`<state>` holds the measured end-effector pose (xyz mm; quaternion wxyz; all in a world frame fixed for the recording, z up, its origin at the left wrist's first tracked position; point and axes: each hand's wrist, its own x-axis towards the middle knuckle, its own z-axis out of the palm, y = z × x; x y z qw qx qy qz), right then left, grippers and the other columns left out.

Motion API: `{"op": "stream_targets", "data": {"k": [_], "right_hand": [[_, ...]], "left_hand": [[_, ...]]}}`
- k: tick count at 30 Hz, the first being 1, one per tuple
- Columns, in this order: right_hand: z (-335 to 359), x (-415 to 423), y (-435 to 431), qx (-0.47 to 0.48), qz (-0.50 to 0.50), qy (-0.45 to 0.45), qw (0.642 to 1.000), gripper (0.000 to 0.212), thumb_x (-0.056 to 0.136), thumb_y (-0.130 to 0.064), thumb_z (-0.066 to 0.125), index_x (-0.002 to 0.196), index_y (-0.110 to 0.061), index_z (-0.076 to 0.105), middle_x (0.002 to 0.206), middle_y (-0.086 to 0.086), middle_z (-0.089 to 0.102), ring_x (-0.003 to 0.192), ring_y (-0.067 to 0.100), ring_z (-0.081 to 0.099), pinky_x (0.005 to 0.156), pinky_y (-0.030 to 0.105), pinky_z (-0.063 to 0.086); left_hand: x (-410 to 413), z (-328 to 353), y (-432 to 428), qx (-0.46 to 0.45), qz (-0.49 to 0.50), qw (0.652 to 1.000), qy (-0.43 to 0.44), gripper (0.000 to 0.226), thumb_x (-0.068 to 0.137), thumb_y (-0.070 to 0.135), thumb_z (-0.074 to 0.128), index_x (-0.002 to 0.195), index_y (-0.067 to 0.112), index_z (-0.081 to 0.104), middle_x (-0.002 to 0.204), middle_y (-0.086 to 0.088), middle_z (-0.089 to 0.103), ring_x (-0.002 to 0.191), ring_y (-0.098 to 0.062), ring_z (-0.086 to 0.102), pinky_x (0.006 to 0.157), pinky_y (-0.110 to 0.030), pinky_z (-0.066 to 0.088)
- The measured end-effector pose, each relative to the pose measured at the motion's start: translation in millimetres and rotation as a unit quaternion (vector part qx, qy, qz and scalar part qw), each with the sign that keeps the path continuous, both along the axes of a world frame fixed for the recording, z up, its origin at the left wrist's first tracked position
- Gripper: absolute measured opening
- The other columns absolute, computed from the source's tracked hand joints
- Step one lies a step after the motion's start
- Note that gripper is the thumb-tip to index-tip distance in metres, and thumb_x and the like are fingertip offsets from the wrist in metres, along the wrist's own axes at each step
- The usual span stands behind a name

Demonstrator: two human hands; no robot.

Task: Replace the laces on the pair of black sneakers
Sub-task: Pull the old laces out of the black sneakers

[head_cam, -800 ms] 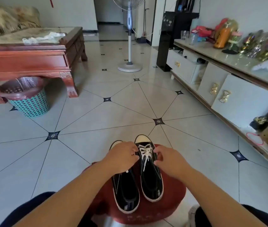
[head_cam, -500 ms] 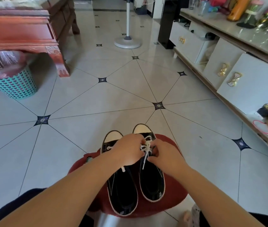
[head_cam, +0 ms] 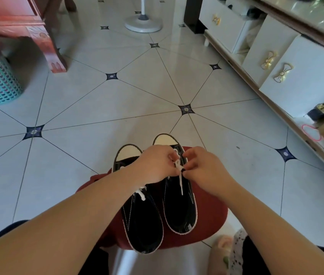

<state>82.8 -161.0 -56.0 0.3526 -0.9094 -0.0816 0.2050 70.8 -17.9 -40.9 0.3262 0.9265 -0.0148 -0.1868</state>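
My left hand (head_cam: 157,163) and right hand (head_cam: 204,167) pinch the lace (head_cam: 180,183) on the right sneaker (head_cam: 179,211); a hard tug could knot it or drag the sneaker off the stool (head_cam: 210,219).

Black sneakers (head_cam: 179,205) side by side, white-laced (head_cam: 180,181)

i can't read a single word, brand or number from here. the sneaker on the right (head_cam: 179,207) has a small pale mark (head_cam: 187,226) at its heel, maybe a label, but it is too small and blurred for me to make out.
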Motion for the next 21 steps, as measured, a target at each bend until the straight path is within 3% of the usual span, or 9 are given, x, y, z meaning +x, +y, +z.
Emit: {"op": "stream_targets", "data": {"k": [2,5,8,12,15,18,21], "right_hand": [[1.2,-2.8,0.1,0.005,-0.007,-0.001,1.0,0.039,0.079,-0.005,0.065,0.113,-0.018,0.052,0.081,-0.011,0.062,0.078,0.004,0.058,0.065,0.016,0.043],[2.6,-8.1,-2.7,0.007,-0.028,-0.01,1.0,0.035,0.08,-0.012,0.068,0.11,-0.019,0.053,0.086,-0.008,0.066,0.082,0.007,0.06,0.066,0.015,0.043],[5.9,-13.0,-4.2,-0.018,-0.01,-0.03,0.999,0.031,0.083,-0.019,0.065,0.111,-0.02,0.053,0.091,-0.008,0.066,0.084,0.007,0.059,0.066,0.014,0.041],[7.2,-17.9,1.0,-0.032,0.009,-0.068,0.997,0.031,0.077,-0.033,0.071,0.1,-0.024,0.052,0.089,-0.007,0.058,0.077,0.006,0.053,0.06,0.016,0.039],[1.8,-24.8,9.7,-0.068,0.024,-0.083,0.994,0.035,0.074,-0.038,0.071,0.096,-0.022,0.049,0.086,-0.004,0.054,0.074,0.009,0.05,0.06,0.023,0.041],[0.6,-25.4,13.8,-0.093,0.013,-0.098,0.991,0.021,0.079,-0.024,0.063,0.096,-0.021,0.051,0.087,-0.003,0.059,0.077,0.013,0.056,0.069,0.032,0.05],[4.1,-18.9,9.0,-0.085,-0.002,-0.078,0.993,0.011,0.08,-0.016,0.059,0.089,-0.023,0.057,0.083,-0.005,0.063,0.072,0.011,0.058,0.065,0.026,0.05]], "left_hand": [[-1.7,-3.1,-0.7,0.011,0.015,1.0,-0.009,0.021,0.083,0.024,0.065,0.102,0.016,0.063,0.089,0.007,0.059,0.088,-0.011,0.052,0.063,-0.02,0.035],[-0.8,-5.2,-2.8,-0.018,0.063,0.998,-0.005,0.014,0.084,0.022,0.064,0.097,0.016,0.066,0.087,0.007,0.058,0.085,-0.01,0.053,0.064,-0.015,0.039],[-1.2,-3.1,-4.4,-0.075,0.109,0.99,0.04,0.017,0.086,0.016,0.061,0.101,0.011,0.068,0.086,-0.001,0.06,0.086,-0.017,0.057,0.082,-0.03,0.049],[-3.1,-0.3,-3.1,-0.131,0.137,0.976,0.103,0.024,0.091,0.007,0.053,0.113,0.004,0.062,0.073,-0.005,0.052,0.067,-0.014,0.047,0.066,-0.022,0.042],[-4.5,0.4,-1.1,-0.172,0.171,0.961,0.132,0.025,0.091,0.002,0.051,0.113,0.007,0.061,0.084,-0.009,0.056,0.062,-0.009,0.042,0.059,-0.017,0.038],[-4.6,-1.3,0.0,-0.186,0.178,0.957,0.136,0.024,0.089,0.001,0.052,0.11,0.009,0.061,0.091,-0.009,0.057,0.063,-0.008,0.043,0.057,-0.017,0.04],[-2.6,-0.7,1.1,-0.181,0.169,0.959,0.142,0.022,0.089,0.003,0.055,0.11,0.009,0.061,0.079,-0.005,0.054,0.061,-0.008,0.042,0.056,-0.016,0.04]]}}
